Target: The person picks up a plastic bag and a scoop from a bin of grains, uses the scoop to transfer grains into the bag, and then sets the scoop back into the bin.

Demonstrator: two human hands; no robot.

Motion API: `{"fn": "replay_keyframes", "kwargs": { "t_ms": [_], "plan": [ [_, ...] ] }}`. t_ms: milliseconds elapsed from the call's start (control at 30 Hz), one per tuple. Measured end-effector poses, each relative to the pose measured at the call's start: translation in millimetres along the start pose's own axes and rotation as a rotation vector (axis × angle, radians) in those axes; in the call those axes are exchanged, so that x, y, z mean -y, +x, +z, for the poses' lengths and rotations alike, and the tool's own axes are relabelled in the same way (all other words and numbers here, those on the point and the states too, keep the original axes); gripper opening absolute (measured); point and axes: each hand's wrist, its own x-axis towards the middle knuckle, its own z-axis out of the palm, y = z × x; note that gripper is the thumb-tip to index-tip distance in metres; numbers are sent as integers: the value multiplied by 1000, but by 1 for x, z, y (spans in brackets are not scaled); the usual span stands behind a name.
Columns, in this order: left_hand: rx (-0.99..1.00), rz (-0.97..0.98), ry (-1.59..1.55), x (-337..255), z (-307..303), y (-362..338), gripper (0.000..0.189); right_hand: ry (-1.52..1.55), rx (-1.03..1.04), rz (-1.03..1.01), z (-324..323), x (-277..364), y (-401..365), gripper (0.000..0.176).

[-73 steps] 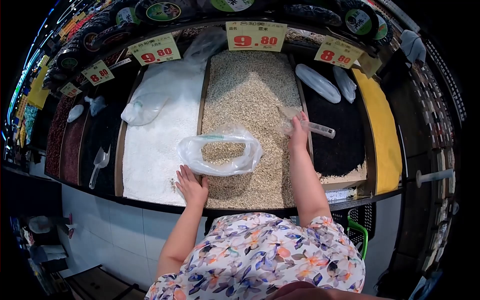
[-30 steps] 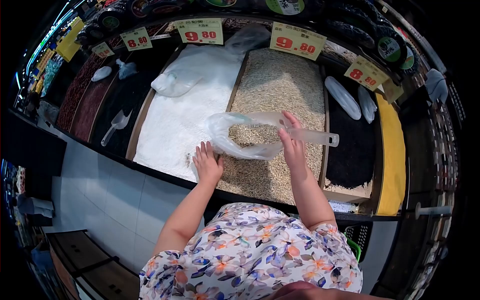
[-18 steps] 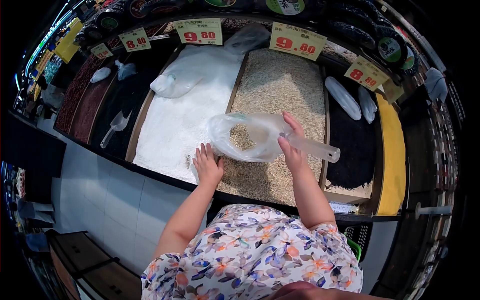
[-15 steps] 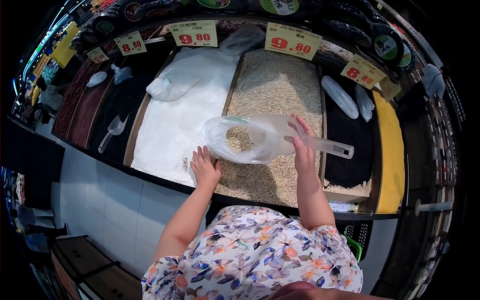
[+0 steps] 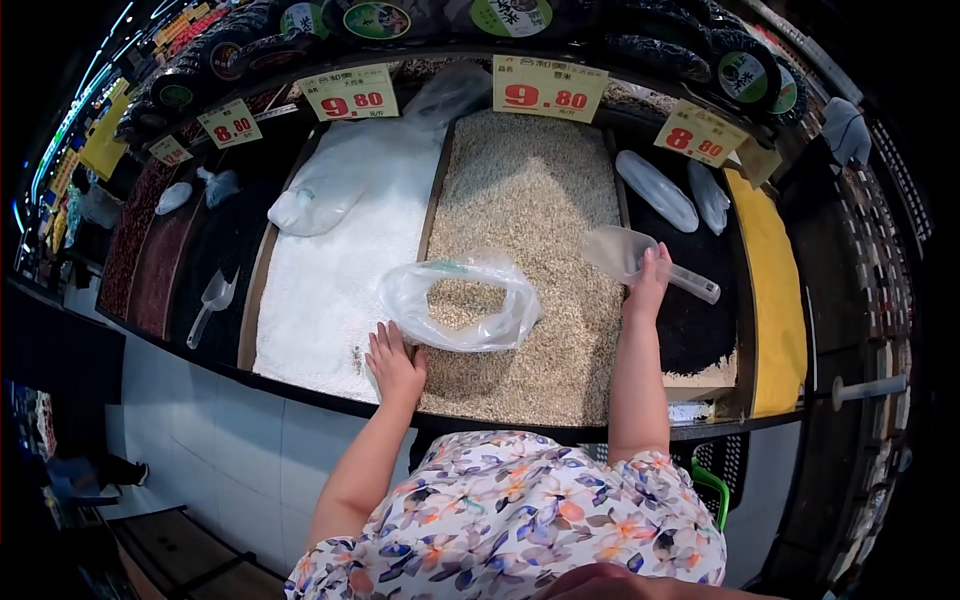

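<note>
A clear plastic bag point(image 5: 402, 310) lies with its mouth spread wide over pale beige grains point(image 5: 535, 200), and grains show inside the opening. My left hand point(image 5: 398, 368), fingers stretched apart, is at the bag's lower left edge, over the border of the white-grain bin point(image 5: 320, 300). On the right, my right hand point(image 5: 648, 285) grips a clear plastic scoop point(image 5: 612, 250) where the handle meets the pan. The scoop's pan points left, above the beige grains, and its handle reaches over the black-grain bin point(image 5: 692, 335).
Price signs point(image 5: 550, 88) line the back, below dark wrapped packages point(image 5: 375, 20). Knotted bags point(image 5: 310, 205) lie on the white grains and other bins. Another scoop point(image 5: 212, 300) rests in the dark bin at left. A yellow-grain bin point(image 5: 770, 310) is at far right.
The scoop has moved right, away from the bag, in my right hand, which now grips it from below. The bag's mouth shows uncovered. My left hand stays at the bag's edge.
</note>
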Motion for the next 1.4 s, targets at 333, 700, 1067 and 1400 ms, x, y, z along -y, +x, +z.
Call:
{"fn": "replay_keyframes", "kwargs": {
  "t_ms": [333, 700, 1067, 1400],
  "plan": [
    [12, -26, 8, 0, 0, -1, 71, 40, 56, 80, 48, -46, -1, 46],
    [-17, -4, 26, -2, -3, -4, 67, 341, -48, 349, 10, -45, -6, 44],
    [30, -32, 23, -5, -9, -4, 69, 449, 24, 372, 0, -26, -13, 39],
    [20, -26, 53, -5, -8, -5, 71, 424, 155, 364, 0, 11, -32, 39]
  ]
}}
